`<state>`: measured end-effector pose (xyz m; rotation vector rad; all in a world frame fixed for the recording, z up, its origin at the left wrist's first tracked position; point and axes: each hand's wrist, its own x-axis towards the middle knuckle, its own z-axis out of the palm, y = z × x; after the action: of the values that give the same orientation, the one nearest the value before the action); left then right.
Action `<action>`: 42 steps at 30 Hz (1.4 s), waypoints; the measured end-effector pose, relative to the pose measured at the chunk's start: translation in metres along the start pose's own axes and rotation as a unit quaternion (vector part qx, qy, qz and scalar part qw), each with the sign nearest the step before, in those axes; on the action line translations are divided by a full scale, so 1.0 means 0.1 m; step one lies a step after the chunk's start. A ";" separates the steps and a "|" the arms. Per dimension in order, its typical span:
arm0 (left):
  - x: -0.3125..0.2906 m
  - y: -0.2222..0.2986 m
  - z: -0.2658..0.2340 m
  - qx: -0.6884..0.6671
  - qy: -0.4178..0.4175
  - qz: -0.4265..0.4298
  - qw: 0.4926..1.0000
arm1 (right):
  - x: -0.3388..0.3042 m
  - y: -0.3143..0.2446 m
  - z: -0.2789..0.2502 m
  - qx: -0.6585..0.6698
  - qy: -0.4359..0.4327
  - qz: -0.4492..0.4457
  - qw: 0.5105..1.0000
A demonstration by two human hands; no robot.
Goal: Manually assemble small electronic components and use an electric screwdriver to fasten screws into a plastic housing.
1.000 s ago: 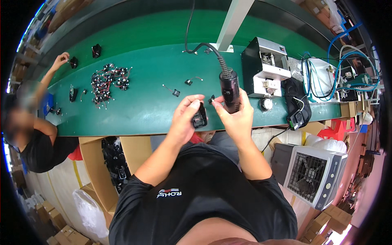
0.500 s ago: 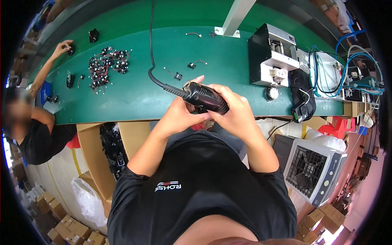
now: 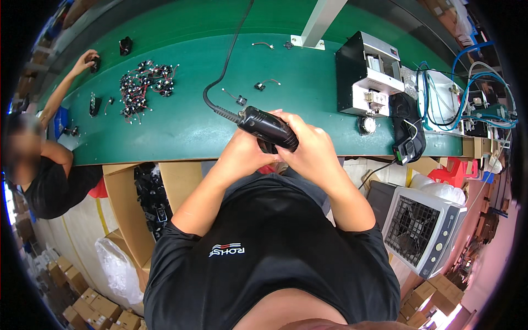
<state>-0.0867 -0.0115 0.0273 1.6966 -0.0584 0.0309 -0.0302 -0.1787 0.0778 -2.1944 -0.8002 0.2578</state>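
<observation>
A black corded electric screwdriver (image 3: 269, 127) lies tilted in my right hand (image 3: 312, 147), whose fingers wrap round its lower end. Its cable leaves the upper left end and runs back over the bench. My left hand (image 3: 243, 155) is closed just below it, on a small black part (image 3: 267, 147) that the screwdriver mostly covers. The screwdriver's tip is hidden by my right hand. Just beyond my hands, a small black fan-like component (image 3: 241, 100) with a wire lies on the green bench (image 3: 187, 126); another wired component (image 3: 259, 86) lies farther back.
A pile of wired components (image 3: 144, 91) lies at the left, near a co-worker's hand (image 3: 86, 59). A black and white machine (image 3: 369, 77) stands at the right, below a white post (image 3: 319, 27). An open carton (image 3: 126, 209) of black parts and an air cooler (image 3: 421, 231) flank me.
The screwdriver has shifted slightly left and toward me with my right hand. Its cable has swung to the right farther back. My left hand stays nearly in place.
</observation>
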 end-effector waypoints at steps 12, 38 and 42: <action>-0.14 -0.27 -0.10 -0.047 0.096 0.012 0.994 | 0.15 0.09 -0.50 0.398 0.096 0.105 0.906; 0.10 -0.30 -0.15 0.155 0.090 0.192 0.965 | -0.24 0.55 -0.59 0.477 0.303 0.023 0.825; 0.16 -0.32 -0.10 0.141 0.079 0.193 0.968 | -0.31 0.60 -0.61 0.498 0.312 0.013 0.809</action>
<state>-0.0691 0.0022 -0.0027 1.9375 -0.2761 0.4864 -0.0017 -0.2650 0.0733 -1.1442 -0.1526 -0.0534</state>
